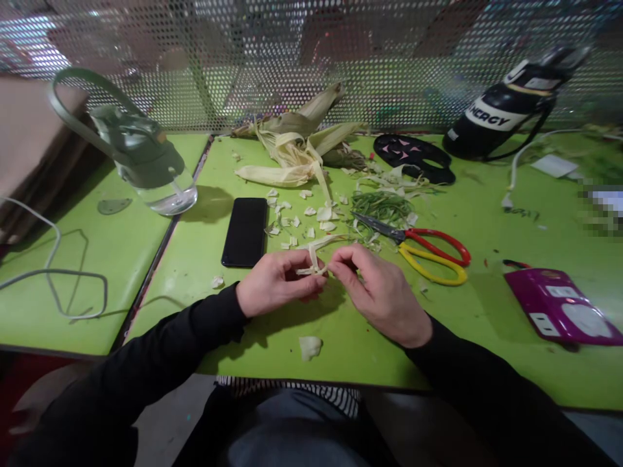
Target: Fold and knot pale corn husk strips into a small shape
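Note:
Pale strips of corn husk (314,255), crossed or folded over each other, sit between the fingers of my left hand (275,280), which is closed on them. My right hand (374,288) pinches at the right end of the same strips, thumb against forefinger. Just beyond my hands lie cut husk scraps (325,214) and a tangle of green shreds (384,207). Scissors (413,246) with one red and one yellow handle rest right of them, beside my right hand. A bundle of dried corn husks (296,146) lies farther back. One husk piece (310,347) lies near the table edge.
A black phone (244,231) lies left of the scraps. A green-topped water bottle (150,155) stands at left, near cables (53,272) and cardboard (34,143). On the right are a black bottle (501,110), a black pink-marked object (413,157) and a purple packet (559,305). Perforated mesh (219,65) borders the back.

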Motion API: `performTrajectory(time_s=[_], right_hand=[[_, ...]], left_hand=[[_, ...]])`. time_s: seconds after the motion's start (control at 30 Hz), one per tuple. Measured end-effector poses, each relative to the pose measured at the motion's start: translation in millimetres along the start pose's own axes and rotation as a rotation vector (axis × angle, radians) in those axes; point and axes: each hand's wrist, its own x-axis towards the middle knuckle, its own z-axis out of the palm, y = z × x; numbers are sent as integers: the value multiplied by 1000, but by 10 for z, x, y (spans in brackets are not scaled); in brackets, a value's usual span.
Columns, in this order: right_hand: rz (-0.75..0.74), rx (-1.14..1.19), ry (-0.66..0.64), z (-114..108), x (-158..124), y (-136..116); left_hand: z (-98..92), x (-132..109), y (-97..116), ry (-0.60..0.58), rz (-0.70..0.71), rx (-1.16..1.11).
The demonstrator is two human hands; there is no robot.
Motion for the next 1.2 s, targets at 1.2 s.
performTrajectory(time_s=[1.2], right_hand=[[141,373,-377,-212,94,-35]], left_hand=[[-18,-6,71,146,9,-304]])
